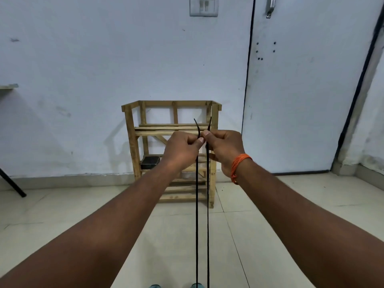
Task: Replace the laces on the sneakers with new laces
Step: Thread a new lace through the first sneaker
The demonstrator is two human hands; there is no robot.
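Both bare arms reach forward at chest height. The left grip and the right grip meet knuckle to knuckle in front of a wooden rack.

Each is clenched on one strand of a black lace. The left grip pinches the left strand between thumb and curled forefinger. The right grip pinches the right strand the same way. The two thumbnails sit just beside each other.

Above the grips the two short lace ends stick up, the left one curving leftward and the right one leaning slightly right. Below the grips both strands hang straight, taut and close to parallel, down to the bottom edge of the view. Whether they belong to one lace or two cannot be told.

Two small teal shapes peek in at that bottom edge, and the left strand ends at one of them. Too little of them shows to name them.

An orange thread band wraps the right wrist.

The rack stands on a pale tiled floor against a white wall, with a dark box on one of its lower shelves. A white door with a metal handle is to the right, and a switch plate is high on the wall.
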